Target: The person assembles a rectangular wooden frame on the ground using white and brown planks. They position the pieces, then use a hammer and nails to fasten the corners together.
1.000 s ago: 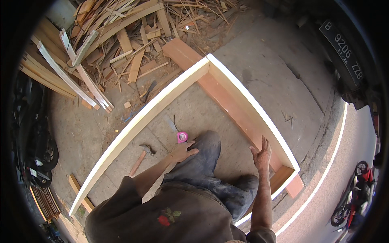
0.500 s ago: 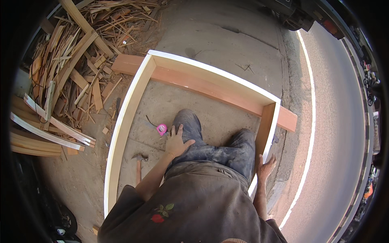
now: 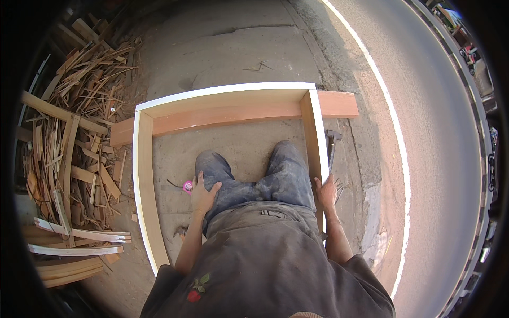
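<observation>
Left hand loose on the thigh, right hand at the frame's edge

On my feed the left hand (image 3: 204, 196) lies unclenched, thumb and fingers spread over dusty blue trousers (image 3: 286, 169). The right hand (image 3: 326, 193) sits at the side board of a pale wooden frame (image 3: 225, 100); from up here I can't tell whether it grips that edge or the hammer (image 3: 332, 140) just beyond its fingertips, dark-headed and outside the frame.

The frame is smooth, straight-sided, with a gently bowed far board and bright white upper edges. It surrounds both legs; its left board runs well apart from the left hand. I see a flat reddish plank (image 3: 339, 104) under its far side, sticking out both ways. A round pink tape measure (image 3: 187, 186) rests on gritty concrete (image 3: 238, 47) beside the left hand. Farther left I have splintery scrap wood (image 3: 90, 153), heaped and tangled.
</observation>
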### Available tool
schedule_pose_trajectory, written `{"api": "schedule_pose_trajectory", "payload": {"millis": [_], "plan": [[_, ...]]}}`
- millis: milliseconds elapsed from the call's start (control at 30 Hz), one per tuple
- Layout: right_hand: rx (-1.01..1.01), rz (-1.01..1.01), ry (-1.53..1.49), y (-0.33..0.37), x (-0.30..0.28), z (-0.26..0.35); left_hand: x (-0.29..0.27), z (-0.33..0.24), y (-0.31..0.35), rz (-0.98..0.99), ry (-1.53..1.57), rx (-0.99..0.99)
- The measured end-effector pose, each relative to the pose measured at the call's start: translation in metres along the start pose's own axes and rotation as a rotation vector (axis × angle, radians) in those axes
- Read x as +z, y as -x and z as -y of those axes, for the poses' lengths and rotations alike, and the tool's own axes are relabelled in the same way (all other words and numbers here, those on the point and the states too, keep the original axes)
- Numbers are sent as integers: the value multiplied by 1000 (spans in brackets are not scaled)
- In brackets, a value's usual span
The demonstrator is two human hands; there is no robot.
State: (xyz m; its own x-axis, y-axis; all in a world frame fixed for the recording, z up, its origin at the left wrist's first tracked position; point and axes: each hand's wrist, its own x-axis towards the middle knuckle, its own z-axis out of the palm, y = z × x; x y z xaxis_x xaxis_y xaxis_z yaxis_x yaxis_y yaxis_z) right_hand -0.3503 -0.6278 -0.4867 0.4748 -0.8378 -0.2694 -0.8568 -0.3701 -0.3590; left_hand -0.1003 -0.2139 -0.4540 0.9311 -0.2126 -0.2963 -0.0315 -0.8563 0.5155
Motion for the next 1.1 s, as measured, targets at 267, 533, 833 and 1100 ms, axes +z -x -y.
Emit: {"api": "schedule_pose_trajectory", "payload": {"millis": [267,533,833,1100], "plan": [[412,-5,-916,-24,11,-130,2,-1,-8,4,-9,75],[712,-184,-577,-22,80,-240,1,-21,-13,53,-40,65],[652,-168,-268,-39,111,-240,3,-25,-19,87,-110,68],[526,-345,-454,-49,82,-210,-1,-52,-11,7,-198,56]]}}
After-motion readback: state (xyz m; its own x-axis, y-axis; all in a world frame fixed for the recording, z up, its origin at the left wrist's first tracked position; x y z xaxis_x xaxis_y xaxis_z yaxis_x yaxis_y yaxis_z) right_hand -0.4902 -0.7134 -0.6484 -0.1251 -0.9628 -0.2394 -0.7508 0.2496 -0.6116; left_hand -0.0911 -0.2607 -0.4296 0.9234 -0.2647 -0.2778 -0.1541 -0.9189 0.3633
